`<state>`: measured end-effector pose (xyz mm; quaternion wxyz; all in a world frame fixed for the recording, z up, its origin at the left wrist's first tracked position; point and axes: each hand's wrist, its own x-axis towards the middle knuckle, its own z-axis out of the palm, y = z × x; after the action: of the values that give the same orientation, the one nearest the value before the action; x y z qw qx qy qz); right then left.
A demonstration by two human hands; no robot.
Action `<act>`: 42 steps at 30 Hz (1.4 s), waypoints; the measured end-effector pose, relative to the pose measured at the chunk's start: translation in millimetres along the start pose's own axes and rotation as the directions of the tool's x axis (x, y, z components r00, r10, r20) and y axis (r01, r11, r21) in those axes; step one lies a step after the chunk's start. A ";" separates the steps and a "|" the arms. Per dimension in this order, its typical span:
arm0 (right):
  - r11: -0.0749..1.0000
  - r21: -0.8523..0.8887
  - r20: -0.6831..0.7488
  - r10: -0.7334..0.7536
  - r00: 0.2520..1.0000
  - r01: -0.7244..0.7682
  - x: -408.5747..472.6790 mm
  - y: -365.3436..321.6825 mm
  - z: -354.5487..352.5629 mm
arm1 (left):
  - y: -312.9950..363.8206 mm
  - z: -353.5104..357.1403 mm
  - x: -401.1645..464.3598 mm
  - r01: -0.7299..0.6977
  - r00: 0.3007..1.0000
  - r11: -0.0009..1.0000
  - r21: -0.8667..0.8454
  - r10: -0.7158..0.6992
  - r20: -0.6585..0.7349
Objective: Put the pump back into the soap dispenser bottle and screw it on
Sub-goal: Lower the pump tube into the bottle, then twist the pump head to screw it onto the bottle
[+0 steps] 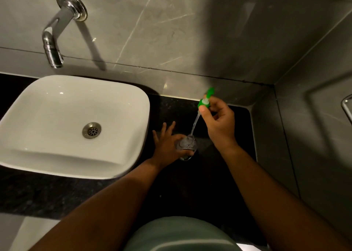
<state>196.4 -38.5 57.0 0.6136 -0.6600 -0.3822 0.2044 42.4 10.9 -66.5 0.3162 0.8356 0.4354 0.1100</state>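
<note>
A clear soap dispenser bottle (186, 146) stands upright on the black counter (190, 184), just right of the basin. My left hand (167, 144) grips its side with thumb and forefinger, the other fingers spread. My right hand (219, 121) holds the green pump (205, 98) above and to the right of the bottle, pinched at its collar. The pump's clear dip tube (195, 124) slants down to the left, and its tip sits in the bottle's open mouth. The pump's collar is well above the bottle neck.
A white square basin (133, 98) with a metal drain (91, 130) sits on the left. A chrome wall tap (54, 41) juts out above it. Grey marble walls close the back and right. A chrome rail (346, 106) shows at the right edge.
</note>
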 end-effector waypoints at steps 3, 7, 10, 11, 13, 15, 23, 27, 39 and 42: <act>0.996 -0.069 0.060 0.068 0.996 -0.064 -14.2 21.6 4.8 | 0.4 -1.4 -0.5 0.012 1.000 1.000 -0.013 -0.012 0.003; 0.955 -0.218 0.254 0.253 0.934 -0.200 -39.2 52.7 2.6 | -0.5 -1.4 0.3 0.024 1.000 0.999 -0.037 -0.024 0.003; 0.932 -0.269 0.316 0.324 0.892 -0.244 -45.2 60.3 -5.3 | -0.7 1.2 -0.5 0.020 1.000 0.999 -0.050 -0.020 0.005; 0.932 -0.264 0.316 0.326 0.891 -0.248 -43.1 60.5 -7.6 | 0.0 2.2 -0.8 0.023 1.000 0.998 -0.058 -0.022 0.006; 0.940 -0.242 0.328 0.313 0.891 -0.241 -38.0 58.9 -11.4 | 2.2 2.7 -0.8 0.033 0.999 0.997 -0.071 -0.032 0.011; 0.948 -0.217 0.345 0.296 0.891 -0.231 -33.7 55.5 -13.9 | 3.6 2.3 0.3 0.038 0.999 0.997 -0.074 -0.036 0.022; 0.910 -0.270 0.193 0.372 0.908 -0.315 -38.5 59.9 -12.9 | -1.3 4.8 -0.9 0.096 0.995 0.986 -0.136 -0.094 0.022; 0.897 -0.122 0.320 0.441 0.839 -0.425 -44.4 63.1 -19.3 | 2.8 5.1 2.9 0.111 0.994 0.982 -0.155 -0.106 0.039; 0.906 -0.185 0.283 0.420 0.863 -0.380 -40.4 57.3 -40.6 | 24.1 31.5 -3.4 0.134 0.986 0.952 -0.276 -0.101 0.132; 0.893 -0.125 0.388 0.445 0.807 -0.432 -38.4 60.2 -50.5 | 27.0 37.2 -2.9 0.134 0.983 0.951 -0.278 -0.093 0.159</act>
<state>224.9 -97.8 -0.5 0.4468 -0.6823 -0.3417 0.4671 75.5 -18.8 -78.2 0.4704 0.7602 0.4383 0.0932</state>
